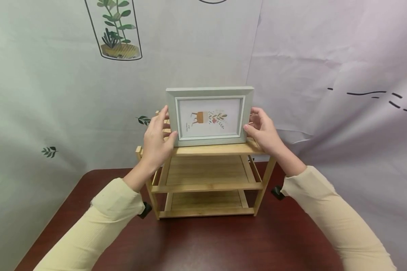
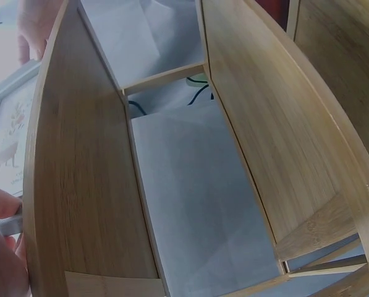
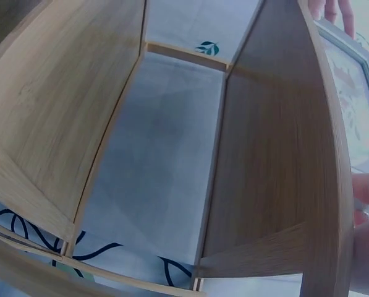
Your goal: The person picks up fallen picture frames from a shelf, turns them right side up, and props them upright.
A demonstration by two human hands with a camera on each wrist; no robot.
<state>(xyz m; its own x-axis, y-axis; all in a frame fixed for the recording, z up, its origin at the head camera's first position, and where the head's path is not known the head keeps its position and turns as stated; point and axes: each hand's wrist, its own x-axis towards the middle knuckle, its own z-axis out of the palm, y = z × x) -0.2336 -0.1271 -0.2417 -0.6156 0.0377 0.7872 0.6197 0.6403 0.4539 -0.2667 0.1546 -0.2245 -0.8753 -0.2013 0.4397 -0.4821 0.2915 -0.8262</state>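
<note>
A pale grey picture frame [image 1: 208, 116] stands on its long side on the top tier of a three-tier wooden shelf rack [image 1: 207, 187]. The plant print inside lies sideways. My left hand [image 1: 156, 139] holds the frame's left side, thumb at the lower front corner and fingers along the edge. Opposite it, my right hand [image 1: 264, 131] grips the right side, its thumb on the front and the other fingers partly hidden behind. Both wrist views look between the tiers, where the top board covers part of the frame [image 2: 11, 130] [image 3: 351, 99].
The rack rests on a dark red table [image 1: 203, 244]. Close behind hangs a pale, wrinkled cloth backdrop [image 1: 210, 45] with printed plants and black lines. A small wooden post [image 1: 139, 150] sticks up at the rack's left top end.
</note>
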